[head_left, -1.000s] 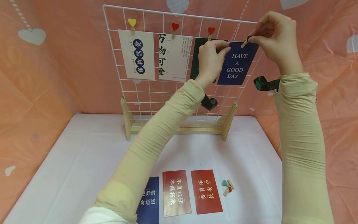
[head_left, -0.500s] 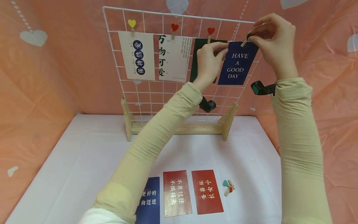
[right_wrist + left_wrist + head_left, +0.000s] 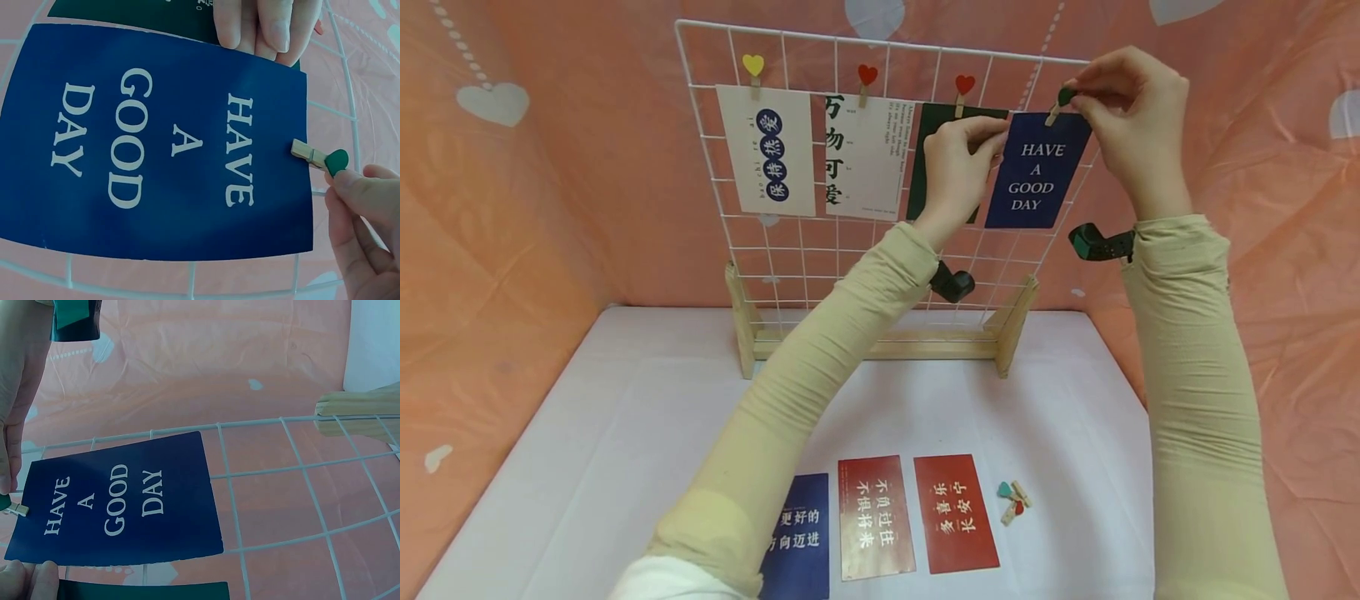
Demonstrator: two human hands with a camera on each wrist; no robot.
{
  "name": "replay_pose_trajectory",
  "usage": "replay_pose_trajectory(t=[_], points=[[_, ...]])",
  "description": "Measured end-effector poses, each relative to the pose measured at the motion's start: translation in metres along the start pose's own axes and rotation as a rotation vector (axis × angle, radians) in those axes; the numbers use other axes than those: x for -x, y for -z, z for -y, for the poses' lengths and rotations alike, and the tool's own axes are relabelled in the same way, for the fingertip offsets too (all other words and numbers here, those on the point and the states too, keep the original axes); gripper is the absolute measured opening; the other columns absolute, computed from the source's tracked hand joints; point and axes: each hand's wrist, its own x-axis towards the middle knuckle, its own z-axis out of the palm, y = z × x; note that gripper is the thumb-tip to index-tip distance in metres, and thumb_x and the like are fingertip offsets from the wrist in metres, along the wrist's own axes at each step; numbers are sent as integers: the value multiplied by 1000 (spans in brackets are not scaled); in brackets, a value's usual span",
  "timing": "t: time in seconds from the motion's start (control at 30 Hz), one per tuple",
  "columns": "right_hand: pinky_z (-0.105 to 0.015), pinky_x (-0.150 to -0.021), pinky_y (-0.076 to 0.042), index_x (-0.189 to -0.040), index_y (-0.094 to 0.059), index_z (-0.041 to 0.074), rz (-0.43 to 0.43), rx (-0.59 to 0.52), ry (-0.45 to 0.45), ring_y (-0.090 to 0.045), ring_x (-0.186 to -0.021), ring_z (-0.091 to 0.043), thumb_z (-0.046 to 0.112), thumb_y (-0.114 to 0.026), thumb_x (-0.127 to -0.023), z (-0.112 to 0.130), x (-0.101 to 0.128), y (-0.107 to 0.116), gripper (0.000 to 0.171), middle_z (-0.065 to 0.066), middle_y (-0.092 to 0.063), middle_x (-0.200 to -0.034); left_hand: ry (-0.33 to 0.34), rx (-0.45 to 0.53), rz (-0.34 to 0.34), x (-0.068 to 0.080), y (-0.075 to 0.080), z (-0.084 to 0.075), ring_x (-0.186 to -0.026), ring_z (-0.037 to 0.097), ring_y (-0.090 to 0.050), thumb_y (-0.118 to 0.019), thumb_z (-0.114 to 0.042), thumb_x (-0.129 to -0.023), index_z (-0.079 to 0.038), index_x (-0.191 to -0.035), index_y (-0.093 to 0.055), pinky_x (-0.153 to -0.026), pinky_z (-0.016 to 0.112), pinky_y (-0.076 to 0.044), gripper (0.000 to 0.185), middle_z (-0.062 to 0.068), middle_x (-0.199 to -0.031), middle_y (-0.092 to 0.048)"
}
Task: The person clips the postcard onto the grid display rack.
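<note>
A white wire grid (image 3: pixel 820 250) stands upright in a wooden base. A dark blue card reading HAVE A GOOD DAY (image 3: pixel 1037 175) (image 3: pixel 119 500) (image 3: pixel 156 144) hangs at its upper right. A small wooden clothespin with a green heart (image 3: pixel 1060 102) (image 3: pixel 319 157) (image 3: pixel 14 507) is clamped on the card's top edge. My right hand (image 3: pixel 1075 96) (image 3: pixel 356 200) has its thumb and forefinger at the heart end of that pin. My left hand (image 3: pixel 996 137) (image 3: pixel 28 578) (image 3: pixel 262 25) pinches the card's top left corner.
Two white cards (image 3: pixel 767 150) (image 3: pixel 865 154) and a dark green card (image 3: pixel 928 158) hang on heart clothespins to the left. On the white table lie a blue card (image 3: pixel 797 533), two red cards (image 3: pixel 874 517) (image 3: pixel 955 512) and a few loose clothespins (image 3: pixel 1013 498). Pink cloth walls surround.
My right fingers have drawn back along the clothespin, so its green heart now shows. Both forearms have sunk slightly. The card stays in place.
</note>
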Motion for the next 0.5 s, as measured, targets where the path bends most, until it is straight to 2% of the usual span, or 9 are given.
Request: replay_pose_trajectory(t=[0.3,0.5], points=[[-20,-81,-51,-97,-71,0,-39,-51,-4,-67,-89,-8,2,-65,-88,5,5,0,11,-4,-72,-96,-2,21,-25,3,2,2,-75,6,-65,-63,-9,-92,-6,-106,-73,-68,11,-50,17,3,-91,-71],[-22,-82,-53,-99,-71,-1,-64,-148,-27,-67,-87,-12,-1,-65,-88,3,8,1,13,-8,-72,-97,33,110,-11,5,6,6,-78,7,-66,-64,-7,-91,-3,-105,-73,-70,12,-52,17,5,-93,-71]])
